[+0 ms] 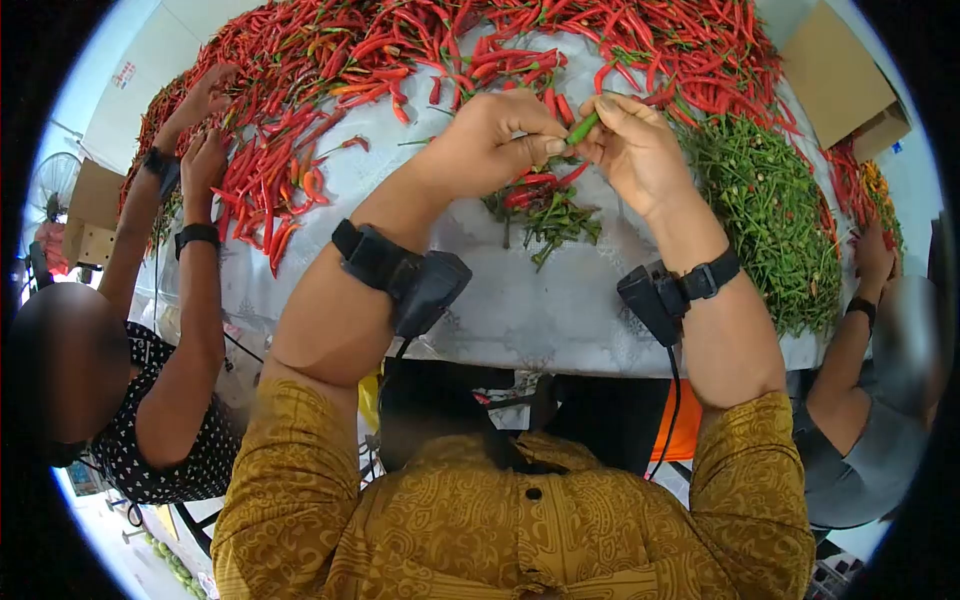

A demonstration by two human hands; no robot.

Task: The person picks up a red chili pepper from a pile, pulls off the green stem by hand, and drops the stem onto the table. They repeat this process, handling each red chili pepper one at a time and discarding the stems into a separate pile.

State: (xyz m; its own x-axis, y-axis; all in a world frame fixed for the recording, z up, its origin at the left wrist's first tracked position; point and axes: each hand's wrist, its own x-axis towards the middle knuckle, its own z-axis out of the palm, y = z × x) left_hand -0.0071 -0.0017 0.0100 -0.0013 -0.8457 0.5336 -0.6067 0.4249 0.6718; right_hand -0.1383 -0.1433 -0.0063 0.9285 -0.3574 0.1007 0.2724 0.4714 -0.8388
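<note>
A green chili pepper (582, 128) is stretched between my two hands over the table. My left hand (490, 145) is closed, its thumb and forefinger pinching the lower end of the chili. The other end sits between the thumb and curled fingers of my right hand (638, 150). Just below the hands, a small heap of green stems (562, 220) lies on the pale tablecloth (500, 300), with a few red chilies (530, 192) at its top. Behind my hands spreads a large pile of red chilies (350, 45).
A big mound of green stems (765, 220) lies at the right. Loose red chilies (275, 190) spread at the left, near a co-worker's hands (205, 155). Another co-worker's hand (875, 250) reaches in from the right. A cardboard box (840, 75) stands at the back right.
</note>
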